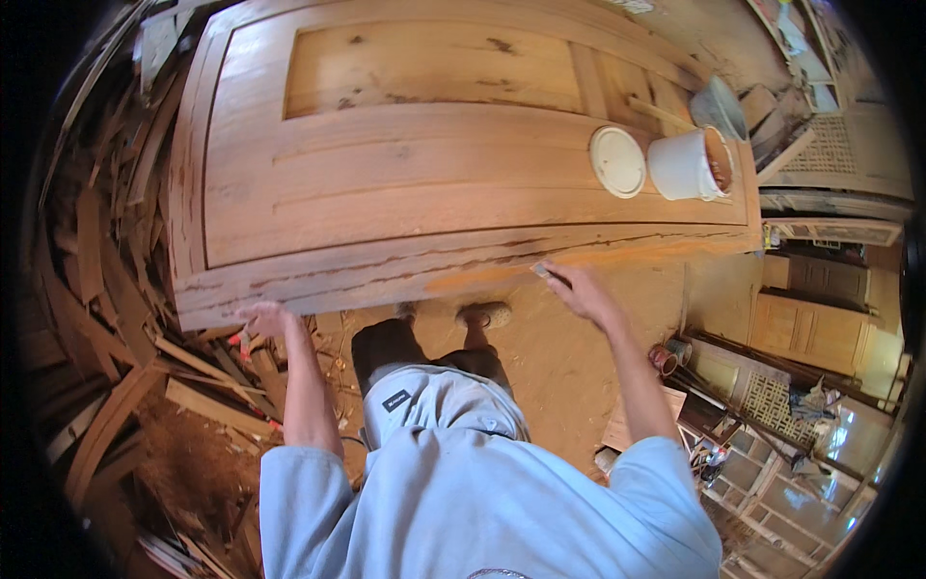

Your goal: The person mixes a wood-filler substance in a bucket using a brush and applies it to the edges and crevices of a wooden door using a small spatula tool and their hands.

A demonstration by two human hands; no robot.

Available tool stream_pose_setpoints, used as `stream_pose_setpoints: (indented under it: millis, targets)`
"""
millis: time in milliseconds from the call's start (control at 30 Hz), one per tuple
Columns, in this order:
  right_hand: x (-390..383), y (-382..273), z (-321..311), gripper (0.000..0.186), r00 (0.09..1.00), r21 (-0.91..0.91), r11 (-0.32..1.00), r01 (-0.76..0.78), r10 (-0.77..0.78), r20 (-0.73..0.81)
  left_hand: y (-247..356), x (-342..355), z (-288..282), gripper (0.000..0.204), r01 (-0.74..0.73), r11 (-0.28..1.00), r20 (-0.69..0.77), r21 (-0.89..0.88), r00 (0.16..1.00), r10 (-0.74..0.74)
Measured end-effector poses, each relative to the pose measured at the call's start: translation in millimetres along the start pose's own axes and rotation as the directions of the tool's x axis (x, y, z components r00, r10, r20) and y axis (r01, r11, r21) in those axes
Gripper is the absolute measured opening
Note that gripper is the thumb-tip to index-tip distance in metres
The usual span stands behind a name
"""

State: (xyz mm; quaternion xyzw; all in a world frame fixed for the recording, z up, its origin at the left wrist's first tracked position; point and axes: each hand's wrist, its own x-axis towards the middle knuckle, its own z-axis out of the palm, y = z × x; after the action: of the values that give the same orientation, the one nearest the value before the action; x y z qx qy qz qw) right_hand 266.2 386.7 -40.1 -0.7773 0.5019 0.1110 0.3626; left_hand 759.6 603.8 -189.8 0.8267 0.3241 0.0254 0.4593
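A large wooden door panel [405, 193] lies flat in front of me, with dark streaks along its near rail and a wet-looking orange patch toward the right. My right hand [579, 291] grips a small scraper [541, 269], its blade at the near edge of the panel beside that patch. At the panel's near left corner is my left hand [272, 319], fingers stretched out against the edge. Something small and red shows just below it, and I cannot make out whether it touches the hand.
On the panel's right end are a white bucket [680, 166] of brown stuff, a round white lid [617, 161] and a grey container [720, 108]. Scrap wood [106, 261] is heaped at the left. Wooden panels [810, 333] and lattice pieces stand at the right.
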Motion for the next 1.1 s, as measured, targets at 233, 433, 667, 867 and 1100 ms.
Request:
stream_pose_setpoints:
  millis: [233, 433, 667, 867, 1100]
  targets:
    - [-94, -9, 91, 0.030, 0.931, 0.976, -0.202, -0.081, 0.335, 0.146, 5, 6, 4, 0.090, -0.045, 0.998, 0.105, -0.050, 0.993, 0.050]
    - [-136, 47, 130, 0.038, 0.959, 0.638, -0.748, 0.184, 0.279, 0.050, -4, 18, -3, 0.087, -0.126, 0.982, 0.274, -0.138, 0.948, 0.160]
    - [-163, 130, 83, 0.039, 0.916, 0.387, -0.833, 0.395, 0.325, -0.236, -60, -27, -59, 0.083, -0.405, 0.906, 0.442, -0.122, 0.795, 0.415]
    - [-189, 214, 55, 0.049, 0.930, 0.362, -0.866, 0.345, 0.263, -0.257, -161, -218, -107, 0.081, -0.648, 0.746, 0.976, 0.155, 0.217, -0.015]
    - [-273, 345, 15, 0.044, 0.767, 0.485, -0.620, 0.616, 0.612, -0.191, -204, -524, -116, 0.078, -0.919, 0.379, 0.584, -0.110, -0.369, -0.723]
